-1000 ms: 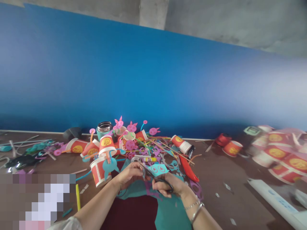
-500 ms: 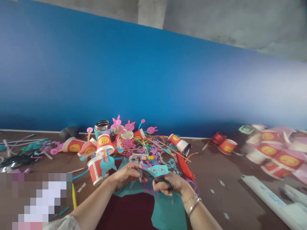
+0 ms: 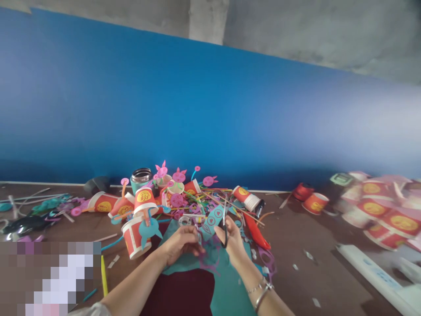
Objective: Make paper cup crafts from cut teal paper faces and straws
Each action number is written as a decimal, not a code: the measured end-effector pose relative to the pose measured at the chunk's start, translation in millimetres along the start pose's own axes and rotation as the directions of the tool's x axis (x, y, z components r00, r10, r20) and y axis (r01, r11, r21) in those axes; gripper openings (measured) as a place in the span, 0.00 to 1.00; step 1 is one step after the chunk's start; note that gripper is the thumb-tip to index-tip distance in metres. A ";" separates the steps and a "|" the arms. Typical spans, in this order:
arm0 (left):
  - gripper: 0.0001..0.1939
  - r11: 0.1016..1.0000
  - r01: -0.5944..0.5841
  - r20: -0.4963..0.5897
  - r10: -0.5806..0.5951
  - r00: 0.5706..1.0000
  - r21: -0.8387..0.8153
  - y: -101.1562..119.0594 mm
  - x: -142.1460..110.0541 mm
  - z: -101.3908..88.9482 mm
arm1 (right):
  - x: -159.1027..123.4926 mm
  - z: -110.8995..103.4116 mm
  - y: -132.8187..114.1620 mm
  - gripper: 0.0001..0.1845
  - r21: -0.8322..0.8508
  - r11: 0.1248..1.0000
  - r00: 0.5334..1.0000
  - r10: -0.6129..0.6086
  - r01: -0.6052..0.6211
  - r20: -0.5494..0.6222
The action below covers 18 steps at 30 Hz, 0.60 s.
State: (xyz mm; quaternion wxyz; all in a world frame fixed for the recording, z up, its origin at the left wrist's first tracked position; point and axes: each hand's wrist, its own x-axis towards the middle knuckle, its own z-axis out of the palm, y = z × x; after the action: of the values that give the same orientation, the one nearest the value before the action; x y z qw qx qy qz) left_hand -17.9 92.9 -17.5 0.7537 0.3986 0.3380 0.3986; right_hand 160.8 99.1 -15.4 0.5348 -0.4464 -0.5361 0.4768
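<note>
Scissors (image 3: 224, 221) now point upward, seemingly in the right hand (image 3: 231, 237).

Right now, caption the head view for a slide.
Scissors in the right hand beside a teal strip, left hand close by, paper cups beyond.

Head-worn view looks forward, down over both hands.

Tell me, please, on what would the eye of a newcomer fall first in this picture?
Probably on the wide, smooth blue panel standing behind the brown table. Next come the red-and-white paper cups with yellow emblems, clustered left of centre and at the far right. Low in the middle, the black-handled metal scissors in the right hand meet a turquoise paper strip with red circles.
</note>
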 end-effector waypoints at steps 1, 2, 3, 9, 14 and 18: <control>0.08 0.999 0.005 -0.001 -0.005 1.000 0.051 -1.6 1.2 -0.8 | -0.2 -1.1 -0.4 0.16 0.013 1.000 1.000 0.014 -0.014 -0.005; 0.07 0.995 0.004 -0.012 -0.003 1.000 0.102 -3.2 2.7 -1.9 | -0.3 -2.3 -1.6 0.15 0.021 0.999 1.000 0.025 -0.025 -0.007; 0.07 0.990 -0.001 -0.033 0.006 0.999 0.143 -4.6 4.2 -3.0 | -0.3 -3.6 -3.6 0.14 0.023 0.999 0.999 0.034 -0.034 -0.010; 0.08 0.949 -0.055 -0.142 0.104 0.984 0.310 -2.1 4.4 -3.0 | -0.3 -5.8 -15.3 0.10 -0.026 0.995 0.989 0.096 -0.093 0.110; 0.01 0.892 -0.195 -0.096 0.254 0.962 0.408 3.0 -0.4 8.7 | -1.7 -1.1 -6.4 0.17 0.001 0.995 0.974 0.093 -0.095 0.207; 0.08 0.925 -0.181 -0.105 0.227 0.968 0.336 2.9 -0.1 14.8 | -3.7 2.0 -5.2 0.20 -0.006 0.999 0.977 0.042 -0.041 0.209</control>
State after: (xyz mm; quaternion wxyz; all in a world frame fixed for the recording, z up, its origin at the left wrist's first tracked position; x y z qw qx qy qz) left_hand -6.7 89.0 -8.2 0.6064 0.5204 0.4081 0.4415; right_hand 159.1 94.6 -10.8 0.4652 -0.4053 -0.5801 0.5318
